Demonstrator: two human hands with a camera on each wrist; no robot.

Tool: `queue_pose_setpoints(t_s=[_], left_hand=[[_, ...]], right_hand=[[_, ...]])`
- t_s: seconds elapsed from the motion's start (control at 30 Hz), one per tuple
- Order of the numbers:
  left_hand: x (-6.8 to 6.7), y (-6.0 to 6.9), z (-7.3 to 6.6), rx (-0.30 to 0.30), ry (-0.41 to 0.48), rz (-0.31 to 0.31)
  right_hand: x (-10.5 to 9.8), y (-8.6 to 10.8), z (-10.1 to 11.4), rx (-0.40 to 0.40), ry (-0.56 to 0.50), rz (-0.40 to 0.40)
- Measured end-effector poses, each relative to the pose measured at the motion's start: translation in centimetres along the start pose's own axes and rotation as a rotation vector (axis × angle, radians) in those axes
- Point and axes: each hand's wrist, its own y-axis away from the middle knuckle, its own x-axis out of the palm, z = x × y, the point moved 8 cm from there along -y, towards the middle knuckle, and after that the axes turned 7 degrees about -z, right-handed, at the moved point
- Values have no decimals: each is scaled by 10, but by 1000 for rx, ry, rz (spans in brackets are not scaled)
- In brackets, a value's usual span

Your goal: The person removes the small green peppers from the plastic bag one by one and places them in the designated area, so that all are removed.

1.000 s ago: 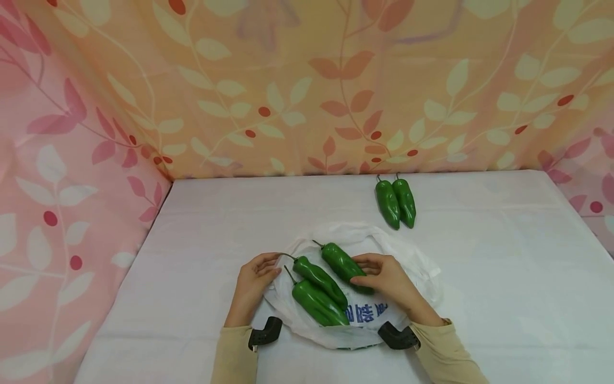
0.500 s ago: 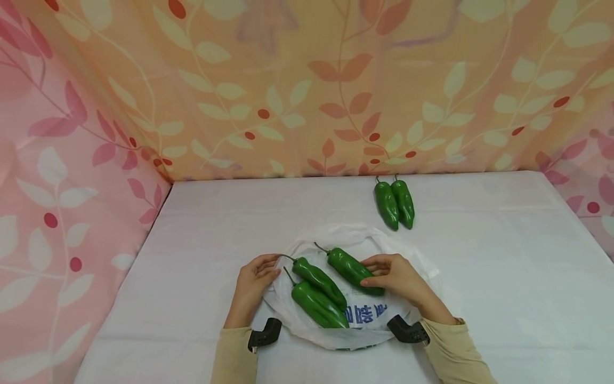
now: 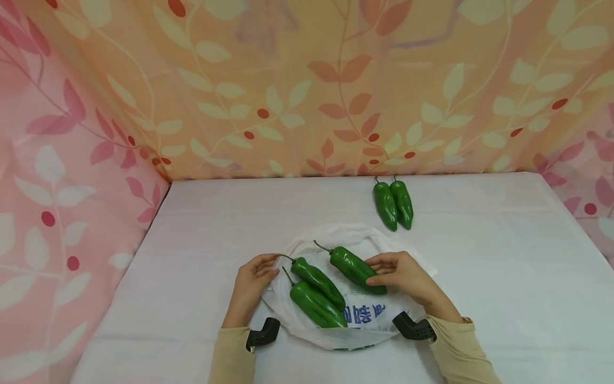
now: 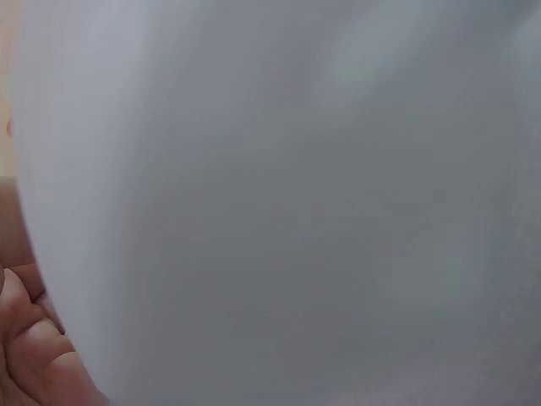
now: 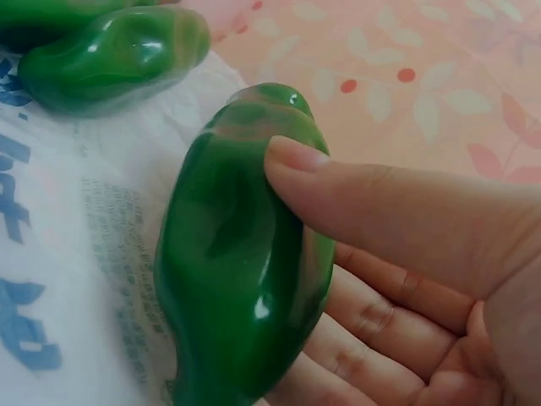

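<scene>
A white plastic bag (image 3: pixel 326 337) with blue print lies spread on the table. My left hand (image 3: pixel 252 277) grips the bag's left edge with bent fingers; the bag's white film fills most of the left wrist view. Two green peppers (image 3: pixel 317 304) lie side by side on the bag near that hand. Over the right part of the bag, my right hand (image 3: pixel 400 274) holds another green pepper (image 5: pixel 241 245), thumb on its near side and fingers behind it. This pepper's stem points up and left in the head view.
Two more green peppers (image 3: pixel 385 205) lie together near the table's back edge, right of centre. Patterned cloth walls (image 3: pixel 268 80) stand behind and beside the white table (image 3: pixel 211 213). A black wrist camera (image 3: pixel 414 326) sits on each forearm.
My right hand has shifted to the right with its pepper, widening the gap to the two peppers on the left. The left hand stays at the bag's edge.
</scene>
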Motion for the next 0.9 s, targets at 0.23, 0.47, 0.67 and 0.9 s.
queue_pose_setpoints(t_s=[0.23,0.47,0.67,0.9], left_hand=[[0,1,2,-16,-1,-10],[0,1,2,-5,-8,-2],[1,0,2,8,-15,4],[1,-1,1,13,-12,6]], right_hand=[[-4,0,4,-3,-43,-15],[-11,2,4,4,-71,-76],[-21,3,3,25,-42,-163],[-25,3,5,20,-44,-201]])
